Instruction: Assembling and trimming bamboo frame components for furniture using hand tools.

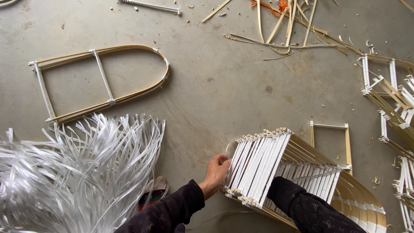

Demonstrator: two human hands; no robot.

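Note:
A stack of arched bamboo frames [276, 166] bound with white strips stands on edge on the concrete floor at the lower right. My left hand [217, 172] presses against the stack's near end, fingers on the white bars. My right hand is hidden inside the stack; only its dark sleeve [302, 207] shows, reaching in from below. A single arched bamboo frame [101, 80] lies flat at the upper left, apart from both hands.
A big bundle of white plastic strips [77, 172] fans out at the lower left. Loose bamboo slivers [280, 30] litter the top. More bound frames [394, 112] pile at the right edge. A small square frame [330, 142] lies behind the stack. A shoe [155, 194] shows beside my arm.

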